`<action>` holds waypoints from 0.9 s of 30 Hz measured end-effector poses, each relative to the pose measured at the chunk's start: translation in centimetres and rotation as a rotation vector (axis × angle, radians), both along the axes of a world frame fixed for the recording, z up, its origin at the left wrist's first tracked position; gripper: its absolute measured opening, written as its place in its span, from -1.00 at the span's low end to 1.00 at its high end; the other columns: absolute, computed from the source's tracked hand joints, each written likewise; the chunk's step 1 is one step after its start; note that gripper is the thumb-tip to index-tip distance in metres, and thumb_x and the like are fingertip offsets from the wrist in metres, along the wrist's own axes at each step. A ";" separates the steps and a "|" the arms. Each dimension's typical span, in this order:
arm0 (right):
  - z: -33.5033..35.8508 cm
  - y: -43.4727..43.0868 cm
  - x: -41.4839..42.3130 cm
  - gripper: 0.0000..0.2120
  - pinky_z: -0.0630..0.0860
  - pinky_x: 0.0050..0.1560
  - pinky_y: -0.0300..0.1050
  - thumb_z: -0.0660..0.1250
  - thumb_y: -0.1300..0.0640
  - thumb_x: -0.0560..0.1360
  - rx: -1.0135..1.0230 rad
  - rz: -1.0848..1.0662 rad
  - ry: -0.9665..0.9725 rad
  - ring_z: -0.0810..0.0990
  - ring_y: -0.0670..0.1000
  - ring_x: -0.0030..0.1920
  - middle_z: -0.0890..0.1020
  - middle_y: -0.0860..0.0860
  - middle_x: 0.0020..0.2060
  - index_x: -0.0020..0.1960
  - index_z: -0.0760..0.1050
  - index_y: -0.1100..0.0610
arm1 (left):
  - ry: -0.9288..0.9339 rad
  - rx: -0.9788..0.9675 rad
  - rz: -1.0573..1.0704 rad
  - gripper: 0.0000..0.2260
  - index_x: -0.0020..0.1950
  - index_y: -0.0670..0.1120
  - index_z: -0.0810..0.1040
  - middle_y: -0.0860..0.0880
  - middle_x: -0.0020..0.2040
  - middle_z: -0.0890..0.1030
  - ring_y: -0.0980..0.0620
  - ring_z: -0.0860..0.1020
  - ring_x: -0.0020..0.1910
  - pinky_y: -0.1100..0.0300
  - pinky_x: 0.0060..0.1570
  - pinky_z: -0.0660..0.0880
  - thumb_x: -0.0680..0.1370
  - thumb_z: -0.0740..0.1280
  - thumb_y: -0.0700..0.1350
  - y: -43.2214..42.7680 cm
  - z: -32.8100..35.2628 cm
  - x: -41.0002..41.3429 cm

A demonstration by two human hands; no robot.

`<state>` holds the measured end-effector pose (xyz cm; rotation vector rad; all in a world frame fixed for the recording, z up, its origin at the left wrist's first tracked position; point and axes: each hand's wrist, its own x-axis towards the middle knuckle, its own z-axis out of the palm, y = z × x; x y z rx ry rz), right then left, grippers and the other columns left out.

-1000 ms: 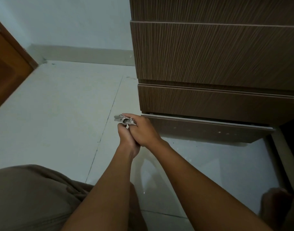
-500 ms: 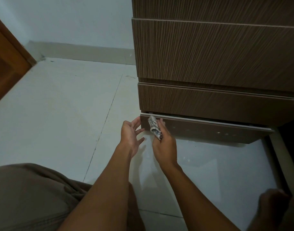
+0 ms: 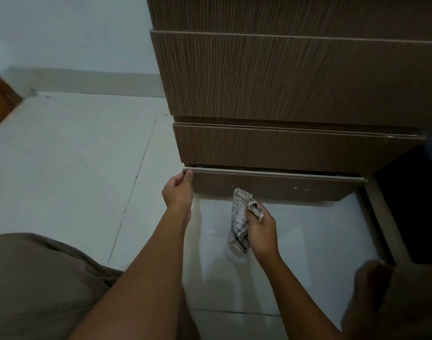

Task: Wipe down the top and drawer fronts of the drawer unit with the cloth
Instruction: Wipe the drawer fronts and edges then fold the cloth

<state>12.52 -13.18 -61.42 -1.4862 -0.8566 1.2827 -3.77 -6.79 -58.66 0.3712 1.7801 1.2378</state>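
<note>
Low down, left hand (image 3: 178, 192) fingers pinch the bottom drawer (image 3: 271, 185) corner; right hand (image 3: 261, 229) fingers clamp the cloth (image 3: 239, 217).

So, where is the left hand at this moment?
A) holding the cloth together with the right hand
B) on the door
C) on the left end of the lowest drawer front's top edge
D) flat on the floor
C: the left hand grips the left corner of the lowest drawer front, while the right hand alone holds the checked cloth.
</note>
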 end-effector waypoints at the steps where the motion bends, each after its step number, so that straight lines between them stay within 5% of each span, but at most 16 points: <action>1: -0.4 -0.1 0.8 -0.74 0.55 0.13 -0.22 0.18 0.35 0.59 -0.028 -0.057 0.011 0.63 -0.13 0.06 0.66 0.01 0.05 0.16 0.56 0.14 | -0.004 -0.004 0.016 -0.65 0.33 -0.13 0.53 -0.09 0.24 0.58 -0.10 0.52 0.23 -0.07 0.32 0.44 0.57 0.36 -0.04 0.1 0.1 0.1; 6: -2.6 -0.2 4.8 -0.77 0.54 0.08 -0.09 0.20 0.24 0.61 -0.135 -0.332 0.027 0.62 0.05 0.07 0.65 0.06 0.07 0.20 0.55 0.14 | -0.014 -0.042 0.051 -0.67 0.29 -0.13 0.56 -0.10 0.21 0.60 -0.09 0.55 0.17 -0.03 0.27 0.47 0.56 0.38 -0.04 0.9 0.2 0.4; 10: -2.7 0.0 7.2 -0.79 0.49 0.05 -0.15 0.21 0.26 0.59 -0.133 -0.488 0.038 0.60 0.05 0.08 0.63 0.07 0.09 0.18 0.54 0.13 | -0.029 -0.049 0.068 -0.70 0.28 -0.10 0.56 -0.07 0.07 0.58 -0.08 0.51 -0.04 0.07 -0.08 0.47 0.57 0.37 -0.04 1.4 0.2 0.7; 15: -2.9 0.7 9.3 -0.74 0.46 0.22 -0.07 0.20 0.24 0.60 -0.117 -0.594 -0.031 0.54 0.13 0.22 0.56 0.12 0.22 0.28 0.45 0.17 | -0.007 -0.084 0.074 -0.71 0.27 -0.04 0.53 -0.09 0.26 0.56 -0.16 0.53 0.22 -0.05 0.11 0.52 0.57 0.34 0.00 1.8 -0.3 0.9; 21: -2.4 1.9 11.9 -0.63 0.35 0.18 -0.17 0.11 0.16 0.66 -0.088 -0.714 -0.175 0.41 0.14 0.36 0.40 0.11 0.40 0.46 0.26 0.03 | -0.028 -0.075 0.105 -0.69 0.32 0.00 0.48 -0.10 0.32 0.52 -0.16 0.51 0.25 -0.07 0.17 0.51 0.59 0.31 0.01 2.0 -0.9 1.6; 27: -3.1 3.2 14.7 -0.59 0.34 0.02 -0.34 0.11 0.23 0.65 -0.050 -0.787 -0.239 0.45 -0.01 0.17 0.46 0.08 0.29 0.48 0.25 0.06 | 0.013 -0.035 0.051 -0.61 0.41 0.05 0.35 -0.08 0.32 0.50 -0.15 0.57 0.16 -0.02 0.07 0.56 0.60 0.31 0.00 1.9 -1.4 2.5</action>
